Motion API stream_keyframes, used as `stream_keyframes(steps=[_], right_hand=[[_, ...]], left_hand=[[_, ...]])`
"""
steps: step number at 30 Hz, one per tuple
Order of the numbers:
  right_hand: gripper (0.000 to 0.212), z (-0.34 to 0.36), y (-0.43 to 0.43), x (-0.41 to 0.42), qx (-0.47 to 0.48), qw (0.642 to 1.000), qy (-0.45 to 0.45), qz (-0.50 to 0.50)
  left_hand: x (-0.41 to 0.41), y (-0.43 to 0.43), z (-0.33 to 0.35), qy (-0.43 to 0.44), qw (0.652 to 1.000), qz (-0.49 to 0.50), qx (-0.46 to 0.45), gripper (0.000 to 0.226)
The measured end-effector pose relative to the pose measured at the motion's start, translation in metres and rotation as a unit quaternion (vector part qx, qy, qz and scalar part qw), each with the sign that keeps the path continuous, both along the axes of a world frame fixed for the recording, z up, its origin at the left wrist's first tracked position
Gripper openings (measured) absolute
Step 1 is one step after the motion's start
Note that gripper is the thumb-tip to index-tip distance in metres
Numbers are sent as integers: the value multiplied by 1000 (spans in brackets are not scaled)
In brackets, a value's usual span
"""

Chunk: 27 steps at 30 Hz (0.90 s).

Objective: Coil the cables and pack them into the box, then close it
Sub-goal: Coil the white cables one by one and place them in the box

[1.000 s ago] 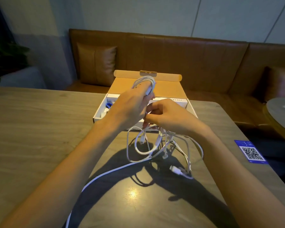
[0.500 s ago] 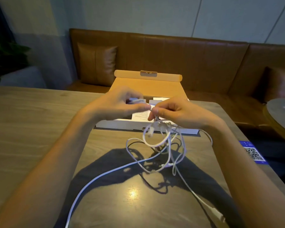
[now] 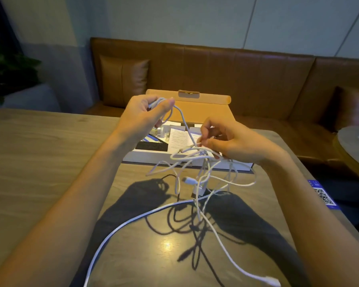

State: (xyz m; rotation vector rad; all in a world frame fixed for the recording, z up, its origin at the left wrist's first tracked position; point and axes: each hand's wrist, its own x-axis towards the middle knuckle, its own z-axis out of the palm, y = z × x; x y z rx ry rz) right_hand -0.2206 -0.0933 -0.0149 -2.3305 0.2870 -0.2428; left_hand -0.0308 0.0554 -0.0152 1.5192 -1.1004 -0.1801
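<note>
A tangle of white cables [image 3: 203,179] hangs over the wooden table [image 3: 39,162] in front of an open cardboard box [image 3: 187,158]. My left hand [image 3: 145,119] is raised above the box's left side and pinches a small coil of white cable. A strand runs from it down to my right hand [image 3: 232,141], which grips the top of the tangle. Loose connectors dangle below. One long cable [image 3: 133,222] trails across the table toward me. The box's brown lid [image 3: 203,108] stands open at the back; papers and small items lie inside.
A blue QR-code sticker [image 3: 323,195] is on the table's right edge. A brown leather bench [image 3: 226,79] with a cushion [image 3: 122,79] runs behind the table. A second round table [image 3: 354,150] is at the far right, a plant [image 3: 6,75] at the far left.
My left hand has risen and moved away from my right hand, drawing a strand out between them. The hanging tangle has lifted and spread wider over the table.
</note>
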Motion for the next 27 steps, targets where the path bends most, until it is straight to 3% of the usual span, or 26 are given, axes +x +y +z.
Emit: stream_keyframes(steps=[8,12,14,21,27], right_hand=[[25,-1,4,4,-80,996,7,24],[34,-5,6,7,-37,999,-11,26],[32,-8,7,10,-16,1000,-3,15],[23,-12,5,10,-59,998,20,-13],[34,-9,-2,1,-54,997,60,8]], left_hand=[[0,-10,-6,80,995,51,-25,45],[4,-11,-5,168,983,50,-59,38],[7,-11,-5,196,977,58,-70,45],[13,-13,-6,227,967,97,-67,45],[20,-12,-10,269,955,108,-61,40]])
